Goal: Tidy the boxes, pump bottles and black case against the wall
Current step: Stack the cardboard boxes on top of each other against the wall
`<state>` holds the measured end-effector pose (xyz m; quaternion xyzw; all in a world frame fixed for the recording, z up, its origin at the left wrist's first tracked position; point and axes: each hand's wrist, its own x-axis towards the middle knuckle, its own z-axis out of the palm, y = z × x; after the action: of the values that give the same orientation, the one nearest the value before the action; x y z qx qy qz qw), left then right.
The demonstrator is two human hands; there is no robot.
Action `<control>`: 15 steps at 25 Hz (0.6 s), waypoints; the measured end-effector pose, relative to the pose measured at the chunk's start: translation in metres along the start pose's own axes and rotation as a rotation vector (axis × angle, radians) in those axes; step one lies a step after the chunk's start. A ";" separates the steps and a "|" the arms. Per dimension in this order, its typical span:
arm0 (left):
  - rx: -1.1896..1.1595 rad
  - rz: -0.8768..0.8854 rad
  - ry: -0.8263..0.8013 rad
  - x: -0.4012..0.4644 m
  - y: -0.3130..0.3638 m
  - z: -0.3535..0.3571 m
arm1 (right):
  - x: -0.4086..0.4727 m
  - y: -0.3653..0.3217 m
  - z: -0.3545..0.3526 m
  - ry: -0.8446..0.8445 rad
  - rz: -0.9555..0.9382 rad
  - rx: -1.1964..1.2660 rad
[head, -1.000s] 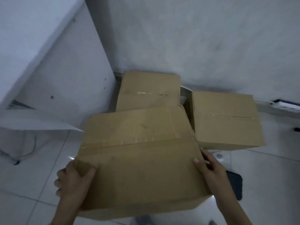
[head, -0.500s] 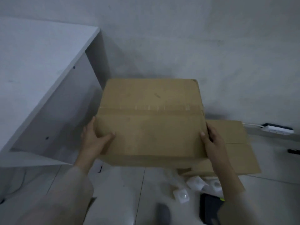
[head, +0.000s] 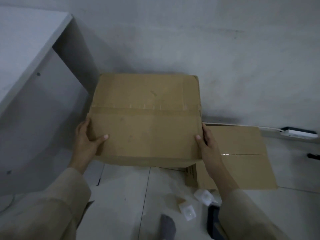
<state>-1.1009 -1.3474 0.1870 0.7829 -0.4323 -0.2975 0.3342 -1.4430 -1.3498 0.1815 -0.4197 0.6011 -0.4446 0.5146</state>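
A large taped cardboard box (head: 145,118) stands high against the wall, and whatever is beneath it is hidden. My left hand (head: 86,137) grips its left side and my right hand (head: 207,141) grips its right side, thumbs on top. A second, lower cardboard box (head: 242,153) lies on the floor to the right, touching it. Two clear pump bottles (head: 203,196) (head: 187,211) lie on the tiles in front. The black case (head: 213,220) shows partly behind my right sleeve.
A white desk (head: 34,49) with a side panel stands at the left, close to the big box. A white power strip (head: 299,133) with its cable lies by the wall at right. A grey sock-clad foot (head: 167,227) is at the bottom.
The big box went from low and tilted in front of the two floor boxes up and back to the wall, now covering the left one. Both hands stayed on its sides.
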 end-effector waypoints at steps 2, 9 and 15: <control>-0.013 0.025 -0.034 0.019 -0.010 -0.002 | 0.012 -0.003 0.008 -0.028 -0.010 0.021; 0.049 -0.124 0.318 0.024 -0.022 0.020 | 0.040 -0.007 0.025 0.031 -0.031 -0.014; -0.746 -0.574 0.402 -0.041 -0.077 0.058 | 0.022 0.044 0.034 0.514 0.236 0.592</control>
<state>-1.1263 -1.2964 0.0993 0.7392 0.0086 -0.3550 0.5722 -1.4144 -1.3637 0.1307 -0.0569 0.6003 -0.6266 0.4938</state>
